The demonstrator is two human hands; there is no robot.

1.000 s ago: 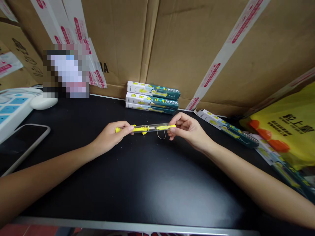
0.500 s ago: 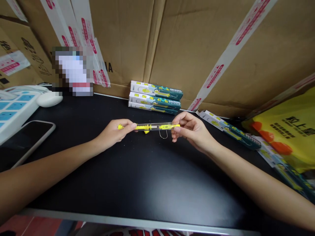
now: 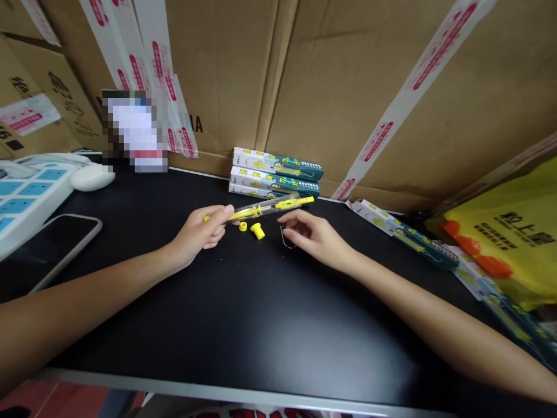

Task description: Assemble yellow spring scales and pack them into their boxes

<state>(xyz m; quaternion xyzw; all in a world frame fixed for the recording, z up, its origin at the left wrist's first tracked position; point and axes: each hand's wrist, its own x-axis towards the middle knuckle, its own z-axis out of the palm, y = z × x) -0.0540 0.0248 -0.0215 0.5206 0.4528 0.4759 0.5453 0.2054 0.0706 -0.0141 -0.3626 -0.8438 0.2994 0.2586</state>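
My left hand (image 3: 204, 229) pinches the left end of a clear tube with yellow parts (image 3: 265, 209) inside; its right end points up to the right, unsupported. Below the tube, a small yellow ring (image 3: 243, 226) and a yellow cap (image 3: 258, 231) lie on the black table. My right hand (image 3: 311, 232) is above the table with thumb and fingers apart, beside a thin metal hook (image 3: 285, 239). The hook lies partly behind the fingertips, and no object shows between them.
Printed boxes (image 3: 274, 177) are stacked against the cardboard (image 3: 361, 87). More boxes (image 3: 404, 235) and a yellow bag (image 3: 513, 232) are at right. At left are a phone (image 3: 47, 249), a power strip (image 3: 35, 191), a white mouse (image 3: 92, 176) and a blurred upright object (image 3: 137, 130).
My right hand has let go of the tube and moved down and left beside the hook. The tube's right end has risen, uncovering the yellow ring and cap.
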